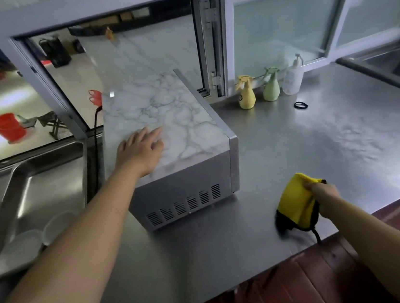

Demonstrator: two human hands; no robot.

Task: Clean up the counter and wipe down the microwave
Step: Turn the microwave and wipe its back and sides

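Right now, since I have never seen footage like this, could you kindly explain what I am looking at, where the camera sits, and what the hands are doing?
No robot here: a person wears one wide-angle camera on the head, looking down at their own two arms. The left hand rests flat, fingers straight, on the marble-patterned top of a microwave standing on a steel counter. The right hand grips a yellow cleaning cloth against the counter. By the window stand a yellow spray bottle, a green spray bottle and a clear pump bottle; a black ring lies nearby. A steel sink on the left holds white bowls.
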